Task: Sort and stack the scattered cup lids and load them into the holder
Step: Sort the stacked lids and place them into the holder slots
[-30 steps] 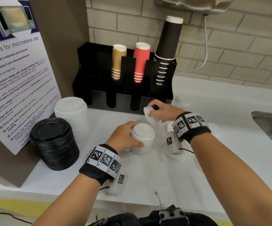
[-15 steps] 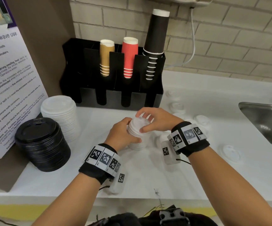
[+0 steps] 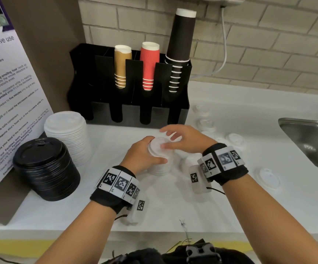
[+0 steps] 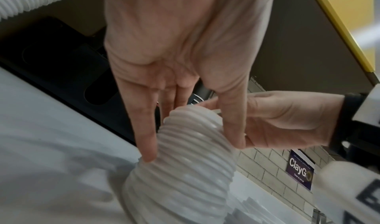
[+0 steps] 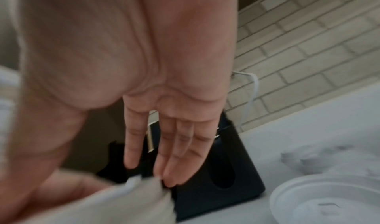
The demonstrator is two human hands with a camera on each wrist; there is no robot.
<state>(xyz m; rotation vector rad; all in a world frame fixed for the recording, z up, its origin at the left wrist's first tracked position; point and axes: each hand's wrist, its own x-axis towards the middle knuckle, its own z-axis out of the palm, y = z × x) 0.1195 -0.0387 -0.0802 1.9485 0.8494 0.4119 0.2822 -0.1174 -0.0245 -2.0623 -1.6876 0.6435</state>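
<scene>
While you read this stage, start from the white worktop (image 3: 230,206), which carries everything, with a steel sink (image 3: 314,141) at its right edge. At the back stands the black holder (image 3: 82,77); three of its slots hold tan, red and black cups, and you can see no lids in any slot, so judge the loading step as not yet begun. Left of centre, two finished stacks sit side by side: the black lid stack (image 3: 45,168) nearest you and the large white lid stack (image 3: 66,134) just behind it. At the centre, the small white lid stack (image 3: 160,164) stands on the worktop and is the one in hand. Your left hand (image 3: 143,157) curls round its side, fingers on the ribbed wall in the left wrist view and thumb across the front. Your right hand (image 3: 185,140) lies over the top of that stack with fingers straight and slightly spread, thumb against the top lid; whether it presses or only touches cannot be told. Several loose white lids (image 3: 268,178) lie scattered to the right, between the holder and the sink, well apart from the stack. Judge the sorting as well advanced: these loose lids remain to be gathered, and all three stacks remain to be loaded.
</scene>
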